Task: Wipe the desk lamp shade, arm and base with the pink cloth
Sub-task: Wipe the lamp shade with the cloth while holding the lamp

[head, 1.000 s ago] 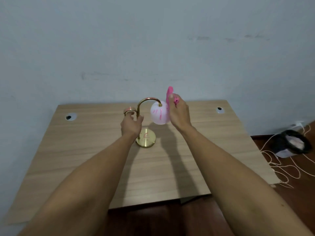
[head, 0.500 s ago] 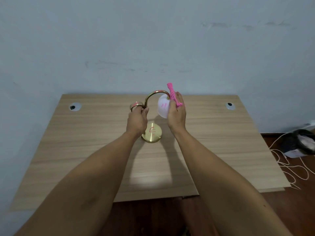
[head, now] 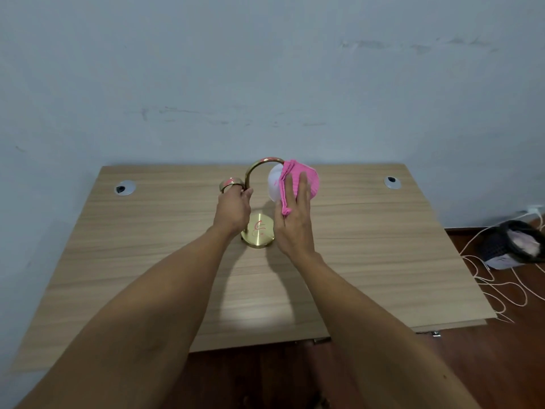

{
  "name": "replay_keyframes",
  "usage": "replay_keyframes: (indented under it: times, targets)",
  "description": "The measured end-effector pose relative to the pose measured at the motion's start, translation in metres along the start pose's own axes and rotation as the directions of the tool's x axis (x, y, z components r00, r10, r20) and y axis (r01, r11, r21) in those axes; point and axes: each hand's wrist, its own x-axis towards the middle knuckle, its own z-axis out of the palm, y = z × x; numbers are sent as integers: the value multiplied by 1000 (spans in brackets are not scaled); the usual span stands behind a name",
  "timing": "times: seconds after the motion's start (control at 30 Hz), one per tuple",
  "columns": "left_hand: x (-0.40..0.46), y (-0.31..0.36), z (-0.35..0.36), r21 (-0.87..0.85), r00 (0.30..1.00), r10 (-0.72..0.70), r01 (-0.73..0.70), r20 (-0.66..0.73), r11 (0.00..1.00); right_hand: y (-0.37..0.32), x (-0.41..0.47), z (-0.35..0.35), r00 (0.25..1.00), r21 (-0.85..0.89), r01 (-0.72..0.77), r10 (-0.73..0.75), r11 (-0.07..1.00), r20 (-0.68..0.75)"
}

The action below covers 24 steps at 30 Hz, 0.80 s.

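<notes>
A big wooden surface (head: 368,261) holds a gold lamp (head: 250,174). The left hand (head: 233,211) has its fingers curled tight round the lamp, just above the round base (head: 259,234). The right hand (head: 295,222) has flat, straight fingers (head: 302,187) pressing the pink cloth (head: 312,178) against the white shade (head: 273,184) under them.

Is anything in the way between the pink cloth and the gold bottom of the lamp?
Nothing visible blocks it. The right hand presses the pink cloth flat on the white shade, and the gold base sits bare just below. Only the left hand, gripping the arm, hides the base's left edge.
</notes>
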Motion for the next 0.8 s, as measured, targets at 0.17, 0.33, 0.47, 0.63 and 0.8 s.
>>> replay_keyframes:
  times: [0.17,0.33,0.47,0.63,0.8]
  targets:
    - [3,0,-3,19,999,31,-32,34,999,-4,10,2,998,24,-17,19,1000,-59]
    - [6,-2,-5,34,996,73,-75,56,997,5,12,-1,996,-156,87,-89,984,-1]
    - [6,-1,-6,42,994,80,-84,77,996,31,-3,-8,941,-398,336,-321,854,105]
    - [8,-2,-7,42,993,72,-76,90,996,13,23,-10,864,-606,501,-398,617,309]
    - [9,-2,-9,50,992,65,-71,111,996,42,14,-31,760,-618,645,-457,449,462]
